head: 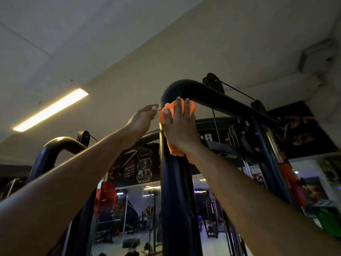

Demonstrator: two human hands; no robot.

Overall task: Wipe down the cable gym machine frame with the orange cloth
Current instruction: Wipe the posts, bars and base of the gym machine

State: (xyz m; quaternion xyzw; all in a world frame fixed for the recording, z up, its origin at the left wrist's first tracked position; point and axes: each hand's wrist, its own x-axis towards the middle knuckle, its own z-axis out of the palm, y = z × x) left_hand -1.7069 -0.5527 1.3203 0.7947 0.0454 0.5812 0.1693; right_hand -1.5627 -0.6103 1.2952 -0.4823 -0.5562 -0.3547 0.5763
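Note:
The dark cable machine frame rises as a thick upright post in the middle and bends right near the ceiling. My right hand presses the orange cloth flat against the post just below the bend, fingers straight and spread. The cloth bunches out above the fingers and below the wrist. My left hand reaches up beside the post's left edge, fingers relaxed, fingertips at the post and holding nothing.
A pulley with a cable sits on the top bar to the right. A second curved frame arm with its own pulley stands at the left. Orange weight-stack carriages, a mirror and wall posters lie behind. A ceiling light glows upper left.

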